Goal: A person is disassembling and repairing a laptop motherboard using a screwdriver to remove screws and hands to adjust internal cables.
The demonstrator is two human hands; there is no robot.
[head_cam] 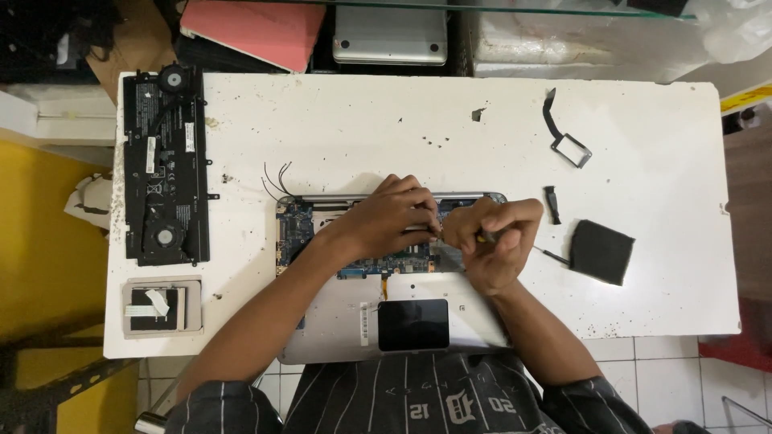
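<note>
An opened silver laptop base (pixel 346 321) lies on the white table (pixel 386 120), with its blue circuit board (pixel 296 229) exposed and a dark touchpad (pixel 413 325) near me. My left hand (pixel 386 217) rests on the board, fingers pressed down near its middle. My right hand (pixel 494 241) is closed around a thin screwdriver with a yellow-marked handle (pixel 482 236), its metal end pointing right toward a black pad. The two hands almost touch over the board. What lies under the fingertips is hidden.
A black battery and two fans (pixel 165 165) lie at the left, above a small grey tray (pixel 161 307). A black square pad (pixel 601 251), a small black part (pixel 552 204) and a bracket with ribbon (pixel 567 145) lie at the right. Loose thin wires (pixel 275 181) stick out by the board.
</note>
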